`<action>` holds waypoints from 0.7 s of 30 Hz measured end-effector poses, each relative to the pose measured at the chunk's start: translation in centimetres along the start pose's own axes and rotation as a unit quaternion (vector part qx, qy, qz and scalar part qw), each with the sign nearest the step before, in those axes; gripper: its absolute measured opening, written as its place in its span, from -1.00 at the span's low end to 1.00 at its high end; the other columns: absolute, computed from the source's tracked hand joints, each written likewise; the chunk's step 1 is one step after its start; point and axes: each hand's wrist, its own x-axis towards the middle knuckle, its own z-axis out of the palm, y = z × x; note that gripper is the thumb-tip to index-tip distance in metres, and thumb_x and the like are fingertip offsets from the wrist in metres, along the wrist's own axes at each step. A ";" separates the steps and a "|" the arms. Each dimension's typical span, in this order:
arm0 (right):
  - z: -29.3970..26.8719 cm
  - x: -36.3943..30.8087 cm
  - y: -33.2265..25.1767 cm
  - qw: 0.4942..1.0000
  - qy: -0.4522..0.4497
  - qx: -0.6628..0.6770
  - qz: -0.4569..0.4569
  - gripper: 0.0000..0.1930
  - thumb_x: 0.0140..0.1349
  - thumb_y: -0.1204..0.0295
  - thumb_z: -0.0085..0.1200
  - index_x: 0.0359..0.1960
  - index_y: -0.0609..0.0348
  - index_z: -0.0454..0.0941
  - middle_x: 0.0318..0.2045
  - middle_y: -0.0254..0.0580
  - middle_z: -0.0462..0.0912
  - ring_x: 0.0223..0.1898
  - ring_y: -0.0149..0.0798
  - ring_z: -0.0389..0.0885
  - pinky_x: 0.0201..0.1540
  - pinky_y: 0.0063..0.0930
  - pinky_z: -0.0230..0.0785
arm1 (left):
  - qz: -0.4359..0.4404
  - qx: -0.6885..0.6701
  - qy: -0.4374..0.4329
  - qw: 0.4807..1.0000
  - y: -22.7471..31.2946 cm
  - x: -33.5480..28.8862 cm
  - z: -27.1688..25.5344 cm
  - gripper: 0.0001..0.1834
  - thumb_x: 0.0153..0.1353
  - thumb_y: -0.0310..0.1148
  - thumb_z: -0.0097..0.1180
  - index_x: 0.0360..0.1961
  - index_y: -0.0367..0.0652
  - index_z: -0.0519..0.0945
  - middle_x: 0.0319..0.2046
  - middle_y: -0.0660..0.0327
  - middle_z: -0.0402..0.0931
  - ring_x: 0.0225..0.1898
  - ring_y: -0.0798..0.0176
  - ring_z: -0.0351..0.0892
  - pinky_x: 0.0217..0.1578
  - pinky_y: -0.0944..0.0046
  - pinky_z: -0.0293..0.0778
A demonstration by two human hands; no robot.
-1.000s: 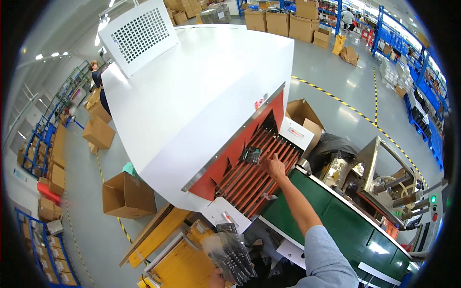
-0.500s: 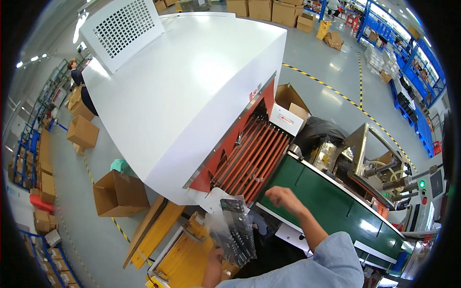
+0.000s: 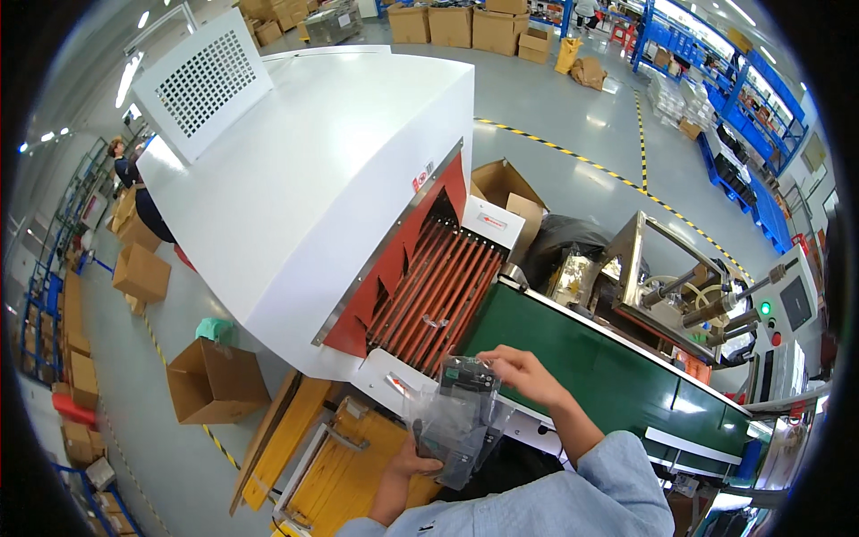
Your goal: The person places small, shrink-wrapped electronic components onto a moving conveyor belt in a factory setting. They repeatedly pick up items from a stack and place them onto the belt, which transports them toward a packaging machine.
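A stack of dark flat packages in loose clear plastic film (image 3: 458, 430) is held up in front of me, close to the roller conveyor's near end. My left hand (image 3: 413, 458) is closed round its lower left side. At the upper right corner, the bent fingers of my right hand (image 3: 526, 374) pinch the top dark package (image 3: 472, 372). Just beyond, red-brown rollers (image 3: 434, 286) run into the opening of a large white machine (image 3: 331, 161), behind torn red flaps (image 3: 349, 329). A scrap of clear film (image 3: 436, 321) lies on the rollers.
A green conveyor belt (image 3: 582, 358) runs to the right of the rollers. Beyond it stands a metal-framed machine (image 3: 662, 277) with a control panel (image 3: 795, 300). A yellow wooden surface (image 3: 344, 479) is at lower left, with an open cardboard box (image 3: 215, 380) beyond it.
My right hand has come from above the green belt to the packages' upper corner and closed there. The packages have shifted slightly right, and the whole view has turned a little.
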 end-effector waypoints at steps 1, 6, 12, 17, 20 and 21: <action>-0.5 0.1 -0.1 0.999 -0.020 0.001 0.038 -0.59 0.25 0.13 -0.09 -0.11 0.24 0.51 -0.47 -0.42 0.36 -0.46 -0.50 0.29 -0.42 -0.61 0.17 | -0.005 0.009 0.004 1.000 -0.1 -0.1 0.1 -0.03 -0.38 -0.50 0.33 0.17 -0.29 0.14 -0.02 0.14 0.35 0.03 0.18 0.33 0.09 0.18 0.20; -2.2 0.5 -0.2 0.992 -0.073 -0.075 0.074 -0.63 0.17 0.18 0.03 -0.18 0.26 0.54 -0.41 -0.31 0.52 -0.35 -0.44 0.45 -0.29 -0.54 0.31 | -0.096 0.035 -0.045 0.994 -0.7 0.0 0.8 -0.08 -0.38 -0.48 0.36 0.12 -0.28 0.22 -0.04 0.16 0.37 0.01 0.21 0.34 0.06 0.22 0.22; -4.6 -3.5 0.6 0.992 0.106 -0.059 0.027 -0.79 0.18 0.37 0.01 -0.36 0.31 0.52 -0.45 -0.32 0.50 -0.38 -0.50 0.43 -0.29 -0.59 0.30 | -0.121 0.109 -0.098 0.982 -3.3 1.5 1.9 -0.21 -0.31 -0.40 0.38 0.04 -0.30 0.32 -0.10 0.20 0.42 -0.07 0.30 0.38 -0.03 0.30 0.28; -8.9 -10.3 1.2 0.956 0.290 0.009 0.048 -0.76 0.24 0.31 -0.07 -0.49 0.23 0.45 -0.58 -0.45 0.39 -0.52 -0.57 0.29 -0.48 -0.66 0.17 | -0.170 0.130 -0.168 0.962 -4.1 3.3 5.5 -0.36 -0.26 -0.38 0.37 -0.06 -0.30 0.43 -0.18 0.23 0.48 -0.16 0.34 0.42 -0.09 0.33 0.32; -10.0 -16.3 3.0 0.912 0.393 0.084 0.085 -0.72 0.26 0.25 -0.09 -0.52 0.16 0.43 -0.64 -0.47 0.34 -0.62 -0.60 0.23 -0.59 -0.69 0.06 | -0.225 0.134 -0.201 0.944 -5.4 4.3 6.6 -0.32 -0.25 -0.38 0.36 -0.01 -0.31 0.40 -0.14 0.22 0.47 -0.11 0.33 0.41 -0.06 0.31 0.31; -10.3 -18.6 3.9 0.900 0.417 0.087 0.094 -0.73 0.25 0.26 -0.07 -0.52 0.17 0.43 -0.64 -0.46 0.34 -0.62 -0.59 0.24 -0.59 -0.69 0.07 | -0.234 0.138 -0.211 0.939 -5.7 4.9 7.7 -0.30 -0.25 -0.38 0.36 0.00 -0.31 0.39 -0.13 0.21 0.46 -0.10 0.33 0.41 -0.05 0.30 0.30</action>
